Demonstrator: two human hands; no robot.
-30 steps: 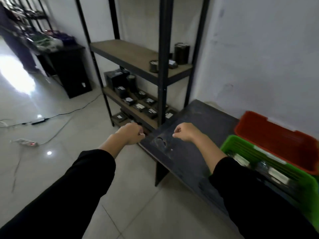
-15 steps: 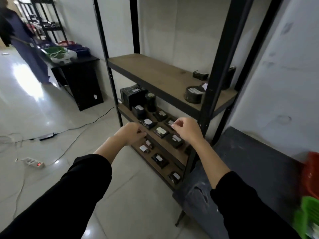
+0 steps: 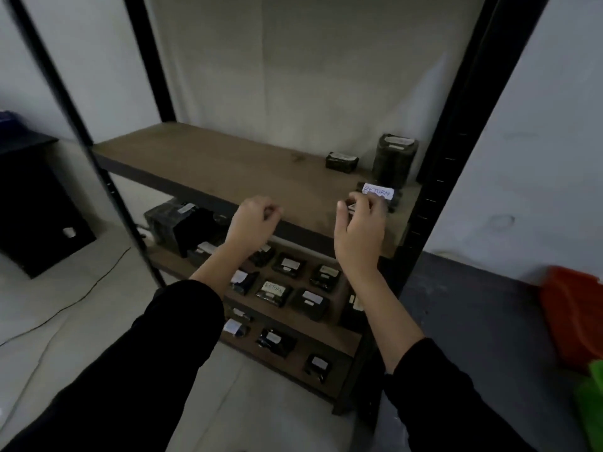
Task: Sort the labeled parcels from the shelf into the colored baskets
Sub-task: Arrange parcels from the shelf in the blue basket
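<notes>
Left hand (image 3: 254, 220) curled in a fist, holding nothing, at the shelf (image 3: 202, 164) edge. Right hand (image 3: 362, 223) grips 1 parcel (image 3: 380, 194) labelled RETURN.

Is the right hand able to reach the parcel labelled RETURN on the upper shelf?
Probably yes. The right hand is at the near edge of the RETURN parcel, which lies at the front of the upper shelf, with nothing between them. Whether it grips the parcel, I cannot tell.
</notes>
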